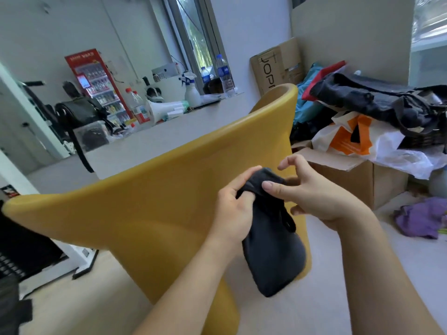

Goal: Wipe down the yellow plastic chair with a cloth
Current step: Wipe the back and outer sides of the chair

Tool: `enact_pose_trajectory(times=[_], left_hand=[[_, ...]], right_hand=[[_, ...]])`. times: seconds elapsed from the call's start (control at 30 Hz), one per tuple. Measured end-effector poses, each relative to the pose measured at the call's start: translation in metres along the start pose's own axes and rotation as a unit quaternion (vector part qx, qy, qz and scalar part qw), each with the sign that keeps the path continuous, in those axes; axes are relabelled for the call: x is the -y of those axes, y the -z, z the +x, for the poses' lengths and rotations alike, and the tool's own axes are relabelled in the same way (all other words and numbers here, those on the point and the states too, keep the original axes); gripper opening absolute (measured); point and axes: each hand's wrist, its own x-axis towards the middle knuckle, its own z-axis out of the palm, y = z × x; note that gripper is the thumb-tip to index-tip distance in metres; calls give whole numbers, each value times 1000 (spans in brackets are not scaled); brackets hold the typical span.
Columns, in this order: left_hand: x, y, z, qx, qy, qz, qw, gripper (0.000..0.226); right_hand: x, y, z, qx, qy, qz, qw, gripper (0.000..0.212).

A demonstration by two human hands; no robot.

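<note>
The yellow plastic chair [154, 197] stands in front of me, its curved backrest running from lower left to upper right. A dark grey cloth [272, 250] hangs in front of the chair's right side. My left hand [235, 204] grips the cloth's upper end from the left. My right hand [312, 189] pinches the same top edge with thumb and lower fingers, while its upper fingers are spread. The cloth hangs free below both hands, with a small loop on its right edge.
A grey counter [169, 131] behind the chair carries bottles, a spray bottle [192, 89], a megaphone [159, 110] and a black bag [79, 112]. Cardboard boxes [358, 177] piled with bags stand at right. A purple cloth [423, 220] lies on the floor. Black equipment sits at lower left.
</note>
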Motion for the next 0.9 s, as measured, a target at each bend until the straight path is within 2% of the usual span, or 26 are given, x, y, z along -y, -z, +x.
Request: enact_pose_trajectory(times=[0.07,0.13,0.23,0.3,0.33,0.4,0.47,0.5,0.53,0.57,0.6,0.67,0.73,0.83,0.9], left_hand=[[-7,3,-1,9,-29,95,995,50],[-14,8,4,14,-89,223,971,51],[-31,13,25,-16,-207,428,879,49],[-45,14,37,-38,-256,493,830,43],[-52,14,43,-46,-271,504,818,38],[-64,16,52,-33,-284,534,796,30],[-75,24,58,67,-289,567,768,36],[-83,34,60,135,-278,565,765,40],[-90,46,61,184,-262,543,776,40],[-96,60,64,191,-247,513,799,36],[-98,74,68,164,-243,496,817,31],[-92,98,81,123,-205,518,821,28],[-79,108,91,149,-146,534,820,35],[-72,105,96,151,-163,541,811,46],[-72,104,95,143,-171,548,806,46]], right_hand=[[0,-3,1,3,23,-7,1000,37],[-3,-11,3,-31,81,61,994,23],[-4,-36,16,-169,127,189,959,20],[2,-56,28,-270,160,218,924,24],[6,-64,31,-273,184,234,915,20],[13,-74,35,-212,218,291,907,16],[13,-80,40,-213,221,316,898,18],[10,-84,43,-255,227,300,891,21],[9,-87,46,-307,240,275,879,23],[9,-89,49,-357,253,251,863,24],[9,-89,52,-403,266,229,845,24],[15,-88,60,-475,299,193,805,27],[22,-94,77,-491,346,159,784,33],[18,-119,116,-503,402,34,765,42],[-13,-125,142,-536,394,11,746,42]])
